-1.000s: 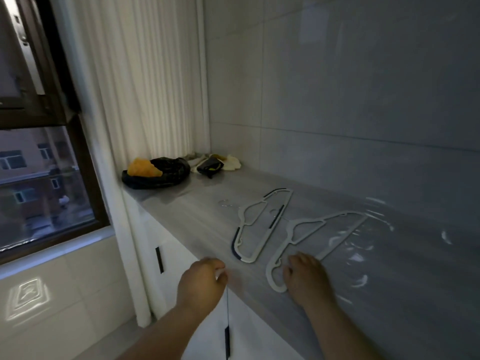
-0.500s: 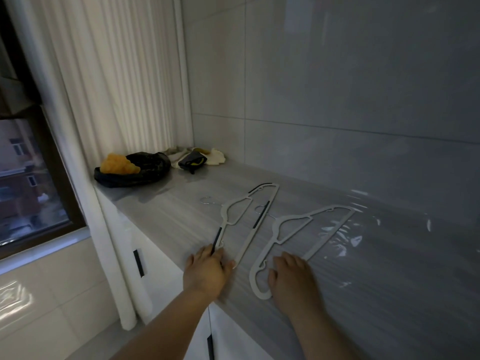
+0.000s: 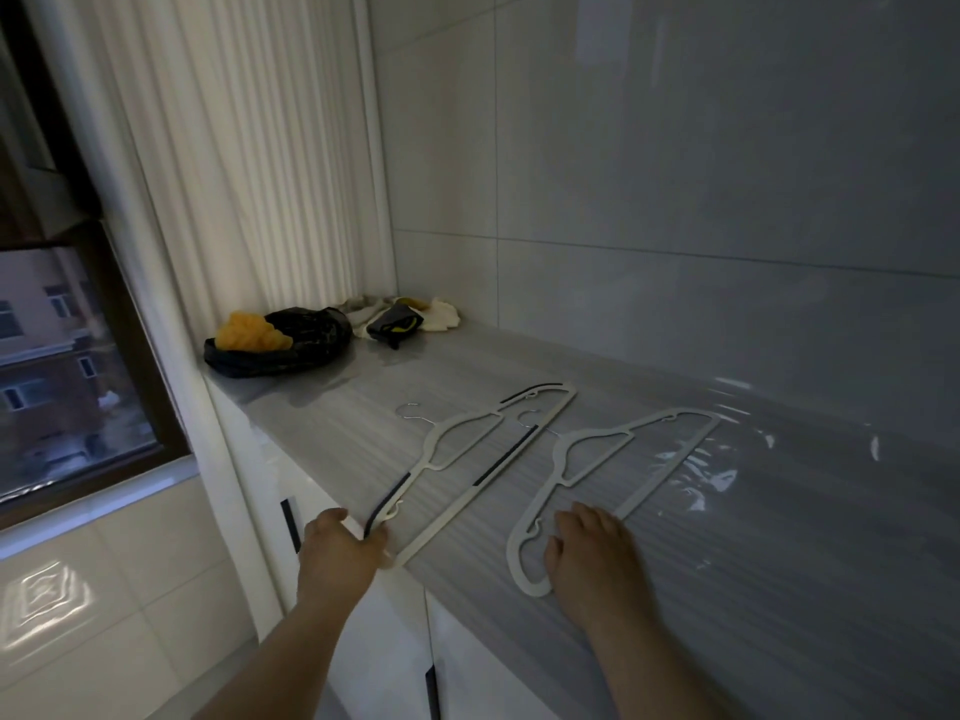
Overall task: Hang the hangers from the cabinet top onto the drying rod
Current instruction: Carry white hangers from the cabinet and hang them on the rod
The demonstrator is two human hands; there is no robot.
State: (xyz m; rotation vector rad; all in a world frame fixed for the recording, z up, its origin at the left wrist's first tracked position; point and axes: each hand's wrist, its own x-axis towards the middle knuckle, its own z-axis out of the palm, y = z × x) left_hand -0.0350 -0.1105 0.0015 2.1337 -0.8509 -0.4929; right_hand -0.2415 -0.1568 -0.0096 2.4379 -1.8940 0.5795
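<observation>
Two pale hangers lie flat on the grey cabinet top (image 3: 727, 537). The left hanger (image 3: 467, 439) has black grip strips and a metal hook pointing left. My left hand (image 3: 340, 553) curls round its near corner at the cabinet's front edge, hiding that corner. The right hanger (image 3: 587, 459) is plain pale. My right hand (image 3: 592, 558) rests on its near end with fingers laid over the bar, beside its rounded tip. No drying rod is in view.
At the far end of the cabinet top sit a dark bag with something yellow in it (image 3: 275, 340) and a heap of cloths (image 3: 405, 319). A curtain (image 3: 234, 174) and a window (image 3: 62, 366) are on the left, a tiled wall on the right.
My left hand moved from the cabinet's front edge onto the left hanger's near corner and now curls round it. My right hand has stayed on the right hanger. The view shifted left and closer.
</observation>
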